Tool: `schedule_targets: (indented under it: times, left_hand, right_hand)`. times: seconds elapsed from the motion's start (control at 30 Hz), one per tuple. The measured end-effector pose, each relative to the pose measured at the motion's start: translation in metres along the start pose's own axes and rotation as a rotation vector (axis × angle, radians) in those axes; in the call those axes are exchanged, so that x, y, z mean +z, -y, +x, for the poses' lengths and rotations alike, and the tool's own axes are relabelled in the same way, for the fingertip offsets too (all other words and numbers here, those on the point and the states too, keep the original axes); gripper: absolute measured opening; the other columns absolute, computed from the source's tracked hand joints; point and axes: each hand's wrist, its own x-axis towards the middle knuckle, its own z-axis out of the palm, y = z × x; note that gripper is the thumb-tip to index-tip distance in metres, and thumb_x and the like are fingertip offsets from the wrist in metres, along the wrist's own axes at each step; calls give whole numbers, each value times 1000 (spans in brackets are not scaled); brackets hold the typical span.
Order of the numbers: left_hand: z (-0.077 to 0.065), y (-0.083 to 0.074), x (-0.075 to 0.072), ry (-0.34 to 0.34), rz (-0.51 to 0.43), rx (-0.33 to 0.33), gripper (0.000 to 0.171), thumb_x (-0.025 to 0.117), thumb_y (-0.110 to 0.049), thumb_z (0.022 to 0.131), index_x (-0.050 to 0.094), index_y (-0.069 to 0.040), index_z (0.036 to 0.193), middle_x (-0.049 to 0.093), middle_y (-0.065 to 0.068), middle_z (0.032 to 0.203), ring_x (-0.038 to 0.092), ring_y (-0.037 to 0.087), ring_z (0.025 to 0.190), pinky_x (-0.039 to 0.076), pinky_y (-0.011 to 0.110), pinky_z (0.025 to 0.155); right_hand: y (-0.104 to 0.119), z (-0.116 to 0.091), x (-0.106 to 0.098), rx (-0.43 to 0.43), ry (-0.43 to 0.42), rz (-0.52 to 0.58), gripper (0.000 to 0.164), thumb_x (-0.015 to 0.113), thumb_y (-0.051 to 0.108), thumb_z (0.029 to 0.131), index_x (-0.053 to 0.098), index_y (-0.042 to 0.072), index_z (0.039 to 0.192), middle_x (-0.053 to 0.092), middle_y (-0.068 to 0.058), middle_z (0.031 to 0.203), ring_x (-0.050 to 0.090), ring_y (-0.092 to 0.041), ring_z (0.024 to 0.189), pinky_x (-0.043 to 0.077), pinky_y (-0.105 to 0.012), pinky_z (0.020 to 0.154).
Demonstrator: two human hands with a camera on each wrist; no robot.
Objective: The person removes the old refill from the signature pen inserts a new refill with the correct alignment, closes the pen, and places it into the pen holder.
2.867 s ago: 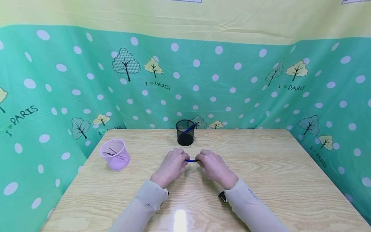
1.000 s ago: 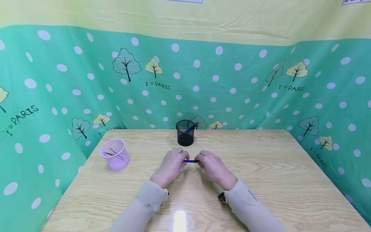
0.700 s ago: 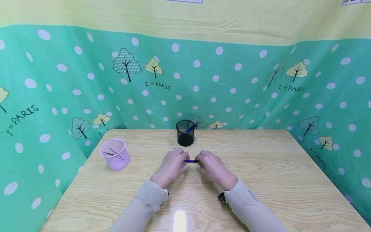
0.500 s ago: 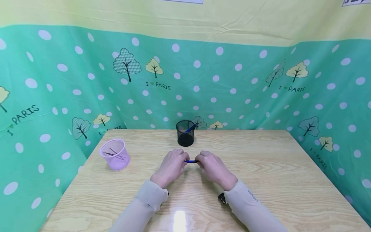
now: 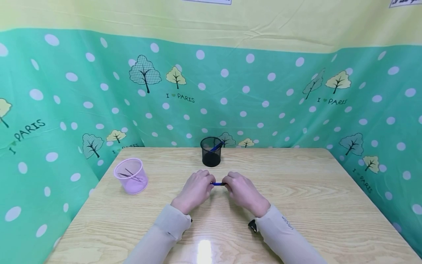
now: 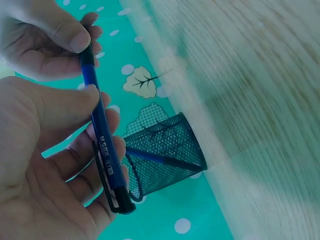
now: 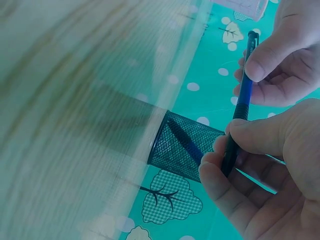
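Both hands hold one blue pen [image 6: 104, 127] with a black clip, a black end and a black ribbed grip. It lies level between them in the head view. My left hand [image 5: 195, 189] pinches its blue barrel near the clip end, thumb on top and fingers beneath, as the left wrist view shows. My right hand [image 5: 244, 190] pinches the dark grip near the tip, which its fingers partly hide in the right wrist view. Just beyond the hands stands a black mesh pen cup [image 5: 211, 160], a second blue pen [image 5: 216, 146] leaning inside it.
A lilac mesh cup [image 5: 135, 187] with several thin dark sticks in it stands at the table's left side. The wood-grain table [image 5: 313, 205] ends at a green dotted curtain [image 5: 263, 88] along the back and sides.
Both hands keep their hold on the pen in nearly the same spot. Over the frames the left fingers shift slightly along the barrel. The cups have not moved.
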Motion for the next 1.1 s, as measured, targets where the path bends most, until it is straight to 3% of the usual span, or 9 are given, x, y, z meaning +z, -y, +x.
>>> schedule_targets:
  times: [0.23,0.5,1.1]
  left_hand:
    - [0,-1,0,21,-28,-19,23,75,-21,83,69,-12,103,60,-2,93,54,17,87,46,32,80]
    - [0,-1,-3,1,-29,-10,20,75,-10,81,66,-13,98,59,-3,89,53,16,83,46,32,78]
    - [1,0,-3,37,-7,6,10,70,-13,86,69,-14,96,59,-5,86,53,14,81,45,29,73]
  right_hand:
    - [1,-1,-1,-12,5,22,12,69,3,85,71,11,93,56,7,82,55,-7,76,50,-24,67]
    - [0,1,0,-18,-1,18,13,69,2,84,71,11,93,56,7,81,54,-7,75,50,-23,67]
    - [0,0,0,-10,11,17,13,68,2,84,71,12,93,57,7,82,55,-7,75,50,-24,66]
